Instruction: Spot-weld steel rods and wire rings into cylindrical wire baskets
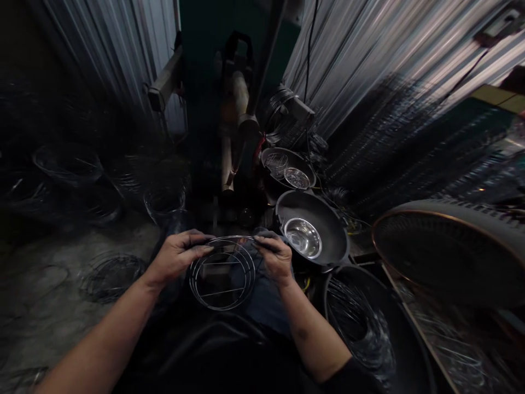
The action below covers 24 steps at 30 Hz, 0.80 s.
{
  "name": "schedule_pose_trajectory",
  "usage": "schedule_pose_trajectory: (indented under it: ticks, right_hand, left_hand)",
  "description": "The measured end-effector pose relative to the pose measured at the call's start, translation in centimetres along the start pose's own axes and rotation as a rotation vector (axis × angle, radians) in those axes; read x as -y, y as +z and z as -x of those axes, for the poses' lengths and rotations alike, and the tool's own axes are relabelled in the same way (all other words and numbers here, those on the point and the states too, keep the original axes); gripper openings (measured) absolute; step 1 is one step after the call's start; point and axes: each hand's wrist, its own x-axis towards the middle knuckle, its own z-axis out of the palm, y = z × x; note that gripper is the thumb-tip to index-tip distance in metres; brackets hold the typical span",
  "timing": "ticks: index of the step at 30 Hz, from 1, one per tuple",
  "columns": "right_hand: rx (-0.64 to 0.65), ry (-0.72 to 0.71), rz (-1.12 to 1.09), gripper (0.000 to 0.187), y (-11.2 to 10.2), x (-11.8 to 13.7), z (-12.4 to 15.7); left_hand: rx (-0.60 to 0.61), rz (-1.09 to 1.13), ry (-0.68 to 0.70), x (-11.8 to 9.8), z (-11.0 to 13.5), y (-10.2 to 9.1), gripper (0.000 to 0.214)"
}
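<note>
Where the top of the wire frame point(223, 308) passes between thumb and fingers, the grip of the left hand point(182, 251) and of the right hand point(275, 254) covers short stretches of its rim, and the left forearm point(102, 328) runs off the bottom edge. What lies in the shiny bowl point(303, 238) is too small to tell, and the wire stacks point(68, 164) at far left blur into darkness. The right edge cuts off the copper-rimmed round object point(447, 251), the bottom edge the large dark basin point(410, 339).
</note>
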Motion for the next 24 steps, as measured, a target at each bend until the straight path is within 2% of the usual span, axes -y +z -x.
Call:
schedule_pose_trajectory:
  ticks: [3, 7, 10, 14, 16, 17, 21, 24]
  right_hand:
    - [-0.015, 0.02, -0.01, 0.006, 0.1, -0.1, -0.1]
    - [-0.021, 0.068, 0.003, 0.013, 0.0, -0.5, -0.5]
    - [-0.008, 0.096, -0.002, 0.016, 0.0, -0.9, -0.8]
    - [-0.004, 0.108, -0.026, 0.017, -0.1, -1.0, -0.6]
    - [-0.003, 0.117, -0.054, 0.017, -0.1, -0.7, -0.2]
    - [-0.002, 0.121, -0.068, 0.017, -0.1, -0.5, 0.0]
    - [0.01, 0.117, -0.142, 0.016, -0.2, 0.0, 0.7]
    - [0.014, 0.108, -0.166, 0.015, -0.2, 0.2, 0.8]
  left_hand:
    - [0.08, 0.017, -0.075, -0.8, -0.6, -0.2, 0.039]
    - [0.091, 0.088, -0.217, -1.6, -1.8, 0.1, 0.047]
    - [0.144, 0.172, -0.32, -1.7, -2.6, 0.1, 0.046]
    - [0.167, 0.131, -0.311, -1.6, -2.2, 0.0, 0.041]
    - [0.12, 0.019, -0.214, -1.5, -1.2, 0.2, 0.038]
    - [0.085, -0.054, -0.123, -1.2, -0.6, 0.3, 0.036]
    - [-0.07, -0.412, 0.422, 0.5, 1.5, 1.0, 0.031]
    - [-0.16, -0.724, 0.716, 2.0, 2.1, 1.4, 0.037]
